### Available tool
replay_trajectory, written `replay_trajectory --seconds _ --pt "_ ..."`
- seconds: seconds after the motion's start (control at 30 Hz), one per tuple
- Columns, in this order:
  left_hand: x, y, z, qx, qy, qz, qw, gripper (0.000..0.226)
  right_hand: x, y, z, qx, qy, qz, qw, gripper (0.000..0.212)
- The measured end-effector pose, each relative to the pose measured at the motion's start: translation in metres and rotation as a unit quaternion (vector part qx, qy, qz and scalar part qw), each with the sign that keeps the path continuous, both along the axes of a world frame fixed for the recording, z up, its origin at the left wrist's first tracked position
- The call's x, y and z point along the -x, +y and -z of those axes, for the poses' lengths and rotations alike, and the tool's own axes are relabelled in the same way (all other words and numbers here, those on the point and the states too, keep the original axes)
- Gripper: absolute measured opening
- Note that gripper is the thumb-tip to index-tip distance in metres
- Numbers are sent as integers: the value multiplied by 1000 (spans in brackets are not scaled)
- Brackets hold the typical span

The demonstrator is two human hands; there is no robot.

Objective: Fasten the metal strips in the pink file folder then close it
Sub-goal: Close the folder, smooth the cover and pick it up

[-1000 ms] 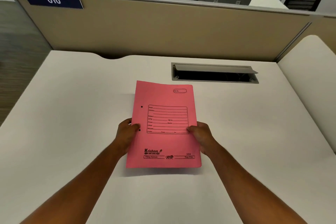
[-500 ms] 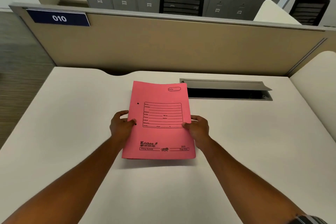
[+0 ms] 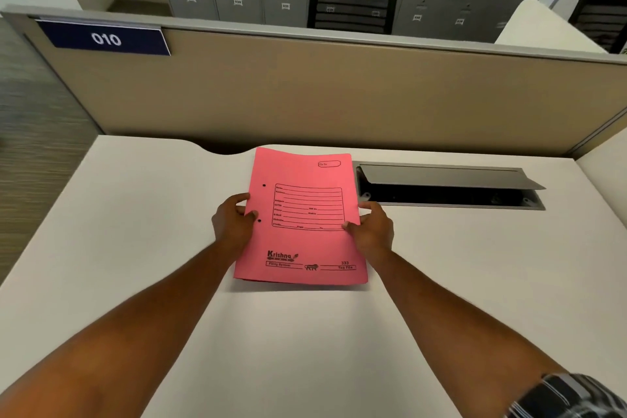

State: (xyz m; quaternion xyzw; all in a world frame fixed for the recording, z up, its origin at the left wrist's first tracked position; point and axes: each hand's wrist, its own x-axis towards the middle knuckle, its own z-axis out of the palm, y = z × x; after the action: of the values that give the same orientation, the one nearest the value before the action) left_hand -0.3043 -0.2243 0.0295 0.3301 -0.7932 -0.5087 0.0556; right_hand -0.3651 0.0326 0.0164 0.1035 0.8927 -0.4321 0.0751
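Carrying the folder point(image 3: 305, 214) farther out than a second ago, we hold it closed just above the desk point(image 3: 135, 248), beside the cable hatch point(image 3: 448, 187). Our left hand point(image 3: 234, 224) pinches its left edge, our right hand point(image 3: 373, 227) the right. The strips are hidden inside; we judge opening comes next.
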Motion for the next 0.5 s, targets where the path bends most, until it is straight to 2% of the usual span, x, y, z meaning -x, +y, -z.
replay_trajectory --seconds 0.17,0.27,0.33,0.4,0.5 --pt "13 -7 13 43 -25 46 998 43 15 -2 13 -69 3 -36 997 39" --pt "13 -13 24 141 -47 92 985 55 13 0 18 -121 11 -47 991 37" --pt "5 -13 29 176 -62 128 974 65 4 3 21 -153 43 -67 985 36" --pt "-6 -12 32 208 -65 189 958 70 -9 7 26 -184 82 -110 973 39" --pt "-20 -11 44 285 -82 290 910 76 -24 10 36 -243 116 -170 948 48"
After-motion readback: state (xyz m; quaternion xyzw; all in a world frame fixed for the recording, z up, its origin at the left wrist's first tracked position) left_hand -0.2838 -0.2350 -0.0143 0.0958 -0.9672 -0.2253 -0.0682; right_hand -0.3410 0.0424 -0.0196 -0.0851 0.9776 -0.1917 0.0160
